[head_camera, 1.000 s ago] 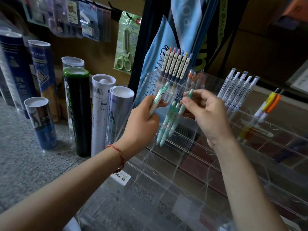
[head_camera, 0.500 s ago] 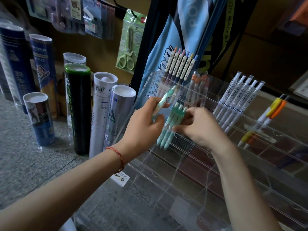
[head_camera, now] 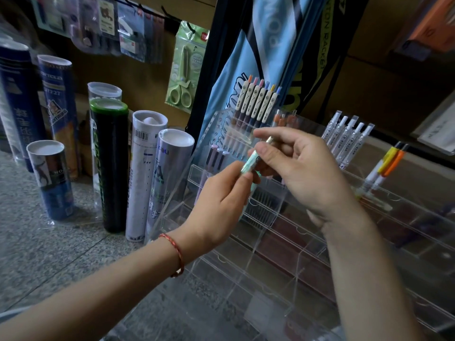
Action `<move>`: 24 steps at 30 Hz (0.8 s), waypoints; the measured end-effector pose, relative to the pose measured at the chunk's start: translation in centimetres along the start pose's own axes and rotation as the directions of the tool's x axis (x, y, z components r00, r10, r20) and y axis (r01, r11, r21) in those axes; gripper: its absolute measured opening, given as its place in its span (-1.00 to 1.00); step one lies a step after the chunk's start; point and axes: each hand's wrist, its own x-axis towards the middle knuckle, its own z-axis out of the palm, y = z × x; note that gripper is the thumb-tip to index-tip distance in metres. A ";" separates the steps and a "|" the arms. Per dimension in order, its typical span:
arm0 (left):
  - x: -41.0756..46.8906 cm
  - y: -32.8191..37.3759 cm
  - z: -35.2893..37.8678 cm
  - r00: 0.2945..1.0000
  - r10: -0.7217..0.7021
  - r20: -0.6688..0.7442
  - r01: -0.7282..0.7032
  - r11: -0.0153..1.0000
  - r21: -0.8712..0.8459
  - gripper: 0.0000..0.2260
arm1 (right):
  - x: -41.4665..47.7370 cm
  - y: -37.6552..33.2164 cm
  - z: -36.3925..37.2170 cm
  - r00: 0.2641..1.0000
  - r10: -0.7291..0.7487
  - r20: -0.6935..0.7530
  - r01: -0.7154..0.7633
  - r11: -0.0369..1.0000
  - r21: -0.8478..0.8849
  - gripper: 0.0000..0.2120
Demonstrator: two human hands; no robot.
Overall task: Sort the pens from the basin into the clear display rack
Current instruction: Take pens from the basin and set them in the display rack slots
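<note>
Hands meet in front of the clear display rack (head_camera: 270, 244). The left hand (head_camera: 221, 205) pinches the lower end of a mint-green pen (head_camera: 249, 164) and the right hand (head_camera: 305, 173) pinches its upper part. Best passed to one hand, then slid tip-down into a compartment.

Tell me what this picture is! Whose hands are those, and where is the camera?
There is no machine here, just a person. The camera sits on their head and looks down, so you see their own two arms. The left hand, with a red string on its wrist, and the right hand both pinch one mint-green pen between them. Behind it stands a clear plastic rack with little compartments. Some cream-topped pens and white pens already stand in it. On the left, tall tubes stand on a grey speckled surface, and green scissors hang in a packet.
</note>
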 end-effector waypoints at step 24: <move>1.1 -0.8 -1.5 0.978 -0.183 0.096 0.098 0.819 0.565 -0.45 | 0.9 4.7 -1.2 0.982 0.071 -0.175 -0.092 0.989 -0.115 -0.92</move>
